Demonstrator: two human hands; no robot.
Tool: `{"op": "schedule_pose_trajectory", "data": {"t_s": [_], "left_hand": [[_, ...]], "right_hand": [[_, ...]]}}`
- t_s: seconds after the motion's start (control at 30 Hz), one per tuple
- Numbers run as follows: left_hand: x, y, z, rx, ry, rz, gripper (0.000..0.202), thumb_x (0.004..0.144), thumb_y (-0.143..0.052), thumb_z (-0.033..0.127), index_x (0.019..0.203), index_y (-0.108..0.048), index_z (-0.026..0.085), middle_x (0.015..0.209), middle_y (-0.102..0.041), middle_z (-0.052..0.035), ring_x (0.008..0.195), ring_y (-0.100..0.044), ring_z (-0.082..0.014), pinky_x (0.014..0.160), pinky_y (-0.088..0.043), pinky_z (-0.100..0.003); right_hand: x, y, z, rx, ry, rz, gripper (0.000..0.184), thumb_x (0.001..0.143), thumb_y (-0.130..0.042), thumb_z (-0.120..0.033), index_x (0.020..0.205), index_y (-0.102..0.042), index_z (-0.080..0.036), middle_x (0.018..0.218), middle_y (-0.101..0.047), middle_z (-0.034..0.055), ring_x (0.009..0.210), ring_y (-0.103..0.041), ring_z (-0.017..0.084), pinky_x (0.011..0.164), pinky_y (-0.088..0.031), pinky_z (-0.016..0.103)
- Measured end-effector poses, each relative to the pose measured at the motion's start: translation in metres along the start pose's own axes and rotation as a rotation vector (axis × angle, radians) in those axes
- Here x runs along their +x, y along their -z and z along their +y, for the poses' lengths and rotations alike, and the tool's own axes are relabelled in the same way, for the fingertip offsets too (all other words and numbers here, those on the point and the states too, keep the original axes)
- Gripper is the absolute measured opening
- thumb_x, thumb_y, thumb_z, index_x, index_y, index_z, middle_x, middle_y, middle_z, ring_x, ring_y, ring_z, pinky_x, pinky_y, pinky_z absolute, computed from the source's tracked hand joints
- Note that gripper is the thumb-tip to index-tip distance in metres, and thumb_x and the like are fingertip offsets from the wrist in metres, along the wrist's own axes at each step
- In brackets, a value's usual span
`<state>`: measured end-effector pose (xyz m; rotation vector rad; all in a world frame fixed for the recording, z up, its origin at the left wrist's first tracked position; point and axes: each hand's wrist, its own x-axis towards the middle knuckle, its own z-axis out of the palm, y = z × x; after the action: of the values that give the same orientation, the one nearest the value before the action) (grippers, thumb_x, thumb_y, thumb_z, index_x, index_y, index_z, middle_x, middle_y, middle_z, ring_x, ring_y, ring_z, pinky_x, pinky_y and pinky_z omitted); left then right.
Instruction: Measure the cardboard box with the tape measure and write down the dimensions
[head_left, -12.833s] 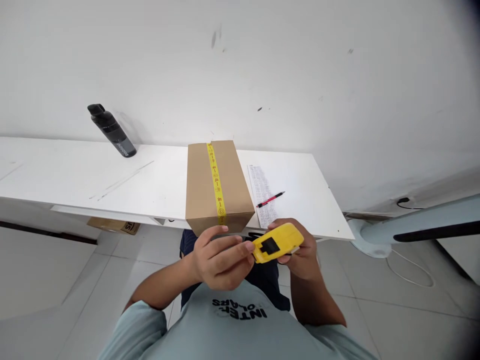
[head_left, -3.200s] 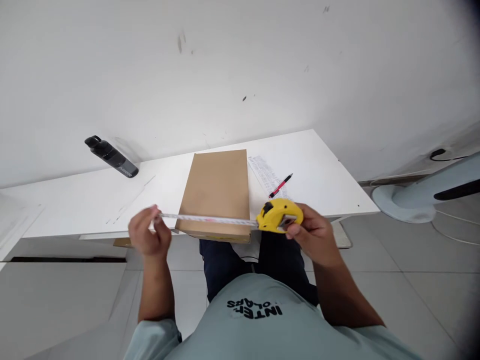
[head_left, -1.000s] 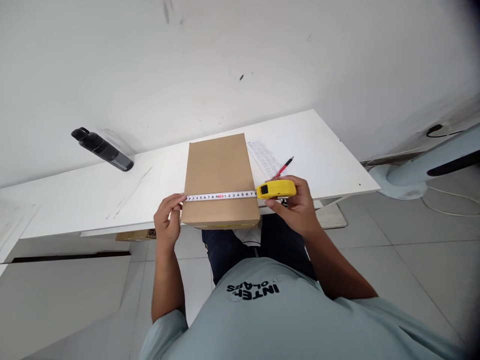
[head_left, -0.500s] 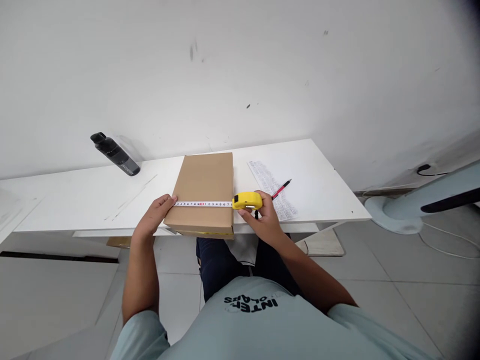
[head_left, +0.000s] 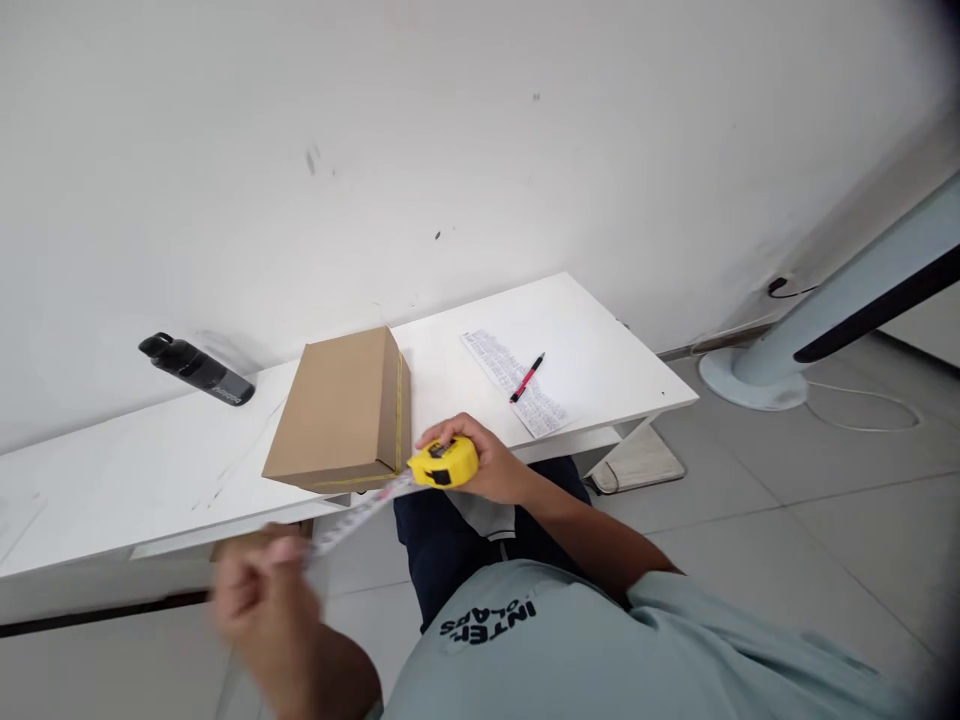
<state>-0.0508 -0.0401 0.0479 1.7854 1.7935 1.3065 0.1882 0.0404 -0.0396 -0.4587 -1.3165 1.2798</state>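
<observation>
A yellow tape measure (head_left: pixel 447 463) is gripped in my right hand (head_left: pixel 487 462), just off the near right corner of the cardboard box (head_left: pixel 334 405). Its white blade (head_left: pixel 360 518) runs out slantwise toward my left hand (head_left: pixel 262 605), which is smeared by motion. The fingers there look closed around the blade's end. The box lies flat on the white table (head_left: pixel 600 360), with yellow tape along its side. Both hands are apart from the box, in front of the table edge.
A sheet of paper with writing (head_left: pixel 499 365) lies right of the box, a red and black pen (head_left: pixel 527 378) on it. At the left a dark bottle (head_left: pixel 196 368) stands near the wall. A pale blue stand (head_left: pixel 754 375) is on the floor at right.
The tape blade has come off the box top. My left hand has swung down toward me with the blade's end, and the right hand has turned the case. The view has shifted.
</observation>
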Motion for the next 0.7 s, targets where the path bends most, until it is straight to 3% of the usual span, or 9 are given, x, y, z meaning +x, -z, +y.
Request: {"op": "schedule_pose_trajectory", "data": {"t_s": [0.03,0.07,0.17,0.37,0.5,0.6,0.7], "left_hand": [[-0.013,-0.021,0.004,-0.06,0.033,0.063,0.048,0.095,-0.045,0.065,0.067,-0.037,0.027,0.059,-0.038,0.0002,0.06,-0.046,-0.0224,0.056,-0.04,-0.039],[-0.022,-0.043,0.007,-0.236,0.118,0.018,0.053,0.09,-0.06,0.066,0.065,-0.036,0.025,0.06,-0.041,0.0013,0.06,-0.045,-0.0192,0.057,-0.04,-0.036],[-0.027,-0.1,0.009,-0.577,0.374,-0.242,0.067,0.074,-0.078,0.076,0.063,-0.037,0.023,0.058,-0.043,0.0035,0.056,-0.042,-0.0132,0.056,-0.038,-0.029],[-0.037,-0.175,-0.008,-0.621,0.613,-0.741,0.072,0.061,-0.083,0.083,0.067,-0.045,0.022,0.056,-0.043,0.0066,0.053,-0.036,-0.0087,0.053,-0.032,-0.024],[-0.054,-0.199,-0.02,-0.63,0.722,-0.847,0.071,0.063,-0.081,0.084,0.072,-0.051,0.021,0.057,-0.047,0.0064,0.054,-0.041,-0.0082,0.057,-0.039,-0.023],[-0.06,-0.204,-0.022,-0.689,0.831,-0.906,0.07,0.065,-0.084,0.079,0.096,-0.061,0.021,0.088,-0.067,-0.0014,0.075,-0.062,-0.0138,0.065,-0.05,-0.025],[-0.061,-0.204,-0.018,-0.776,0.931,-0.947,0.076,0.068,-0.086,0.074,0.12,-0.061,0.024,0.113,-0.07,-0.0074,0.094,-0.071,-0.0203,0.072,-0.056,-0.029]], "right_hand": [[-0.014,0.006,-0.003,0.008,-0.03,-0.026,0.048,0.076,-0.091,-0.038,0.101,-0.052,-0.028,0.12,-0.074,0.0084,0.113,-0.072,0.022,0.099,-0.058,0.044],[-0.028,0.011,-0.004,0.008,-0.062,-0.028,0.048,0.076,-0.092,-0.036,0.101,-0.052,-0.028,0.119,-0.074,0.0084,0.109,-0.074,0.022,0.097,-0.059,0.043],[-0.068,0.026,-0.001,-0.037,-0.141,0.079,0.047,0.077,-0.091,-0.033,0.103,-0.052,-0.028,0.119,-0.072,0.0089,0.109,-0.073,0.021,0.095,-0.059,0.041],[-0.129,0.044,0.02,-0.204,-0.25,0.333,0.04,0.08,-0.086,-0.034,0.1,-0.052,-0.028,0.116,-0.073,0.0087,0.104,-0.073,0.023,0.089,-0.06,0.041],[-0.152,0.051,0.032,-0.276,-0.283,0.398,0.037,0.08,-0.082,-0.032,0.1,-0.051,-0.027,0.115,-0.072,0.0088,0.1,-0.075,0.024,0.083,-0.062,0.041],[-0.159,0.053,0.044,-0.419,-0.266,0.446,0.03,0.084,-0.074,-0.026,0.103,-0.052,-0.027,0.118,-0.072,0.0108,0.103,-0.075,0.026,0.087,-0.062,0.045],[-0.154,0.056,0.05,-0.627,-0.195,0.309,0.028,0.085,-0.063,-0.017,0.112,-0.059,-0.025,0.126,-0.072,0.0156,0.118,-0.072,0.031,0.098,-0.06,0.052]]}}
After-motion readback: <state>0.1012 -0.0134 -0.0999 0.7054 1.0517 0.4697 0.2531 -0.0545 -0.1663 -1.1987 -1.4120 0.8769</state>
